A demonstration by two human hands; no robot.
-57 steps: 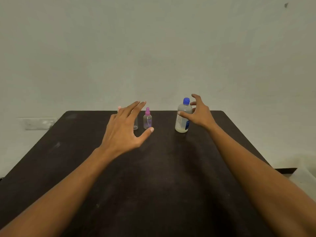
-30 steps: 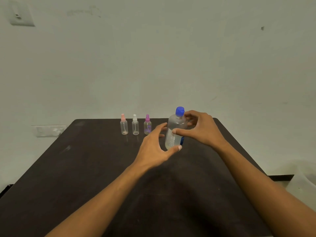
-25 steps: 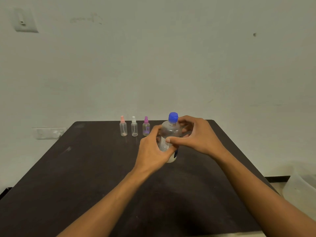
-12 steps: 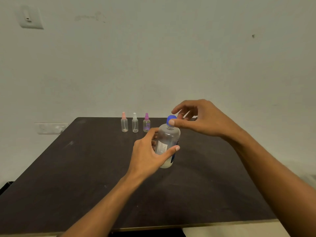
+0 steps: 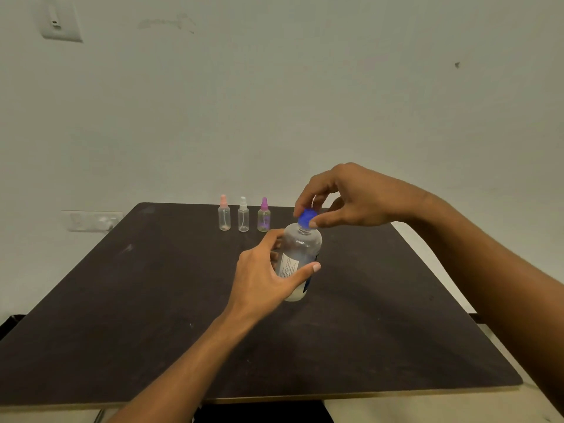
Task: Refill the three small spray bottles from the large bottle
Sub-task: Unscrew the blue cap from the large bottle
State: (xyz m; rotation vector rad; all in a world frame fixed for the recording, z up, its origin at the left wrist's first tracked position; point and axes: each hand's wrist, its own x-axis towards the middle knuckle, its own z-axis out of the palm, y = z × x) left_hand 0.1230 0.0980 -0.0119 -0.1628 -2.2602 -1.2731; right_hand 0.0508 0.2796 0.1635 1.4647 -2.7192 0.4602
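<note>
Head view: the left hand (image 5: 262, 279) has its grip clamped around the body of the large bottle (image 5: 300, 254), thumb across the label side and fingers curled behind. The right hand (image 5: 351, 199) comes in from above, its grip pinched on the blue cap (image 5: 306, 217) with thumb and fingertips. The bottle is near the middle of the desk (image 5: 122, 300), leaning slightly; whether its base touches the surface I cannot tell. The step in hand looks like uncapping the large bottle, since the cap sits on the neck and nothing has been poured.

Next, the cap has to be twisted off while the left hand holds the body firm. Then the three small spray bottles need opening: pink-topped (image 5: 224, 215), white-topped (image 5: 243, 216) and purple-topped (image 5: 263, 216). They stand upright in a row near the far edge, tops on, well apart from the large bottle.

The desk is dark, matt and faintly scuffed. Behind it is a plain pale wall (image 5: 274, 102) with a switch plate (image 5: 59, 21) high up and a socket (image 5: 91, 220) low down.
</note>
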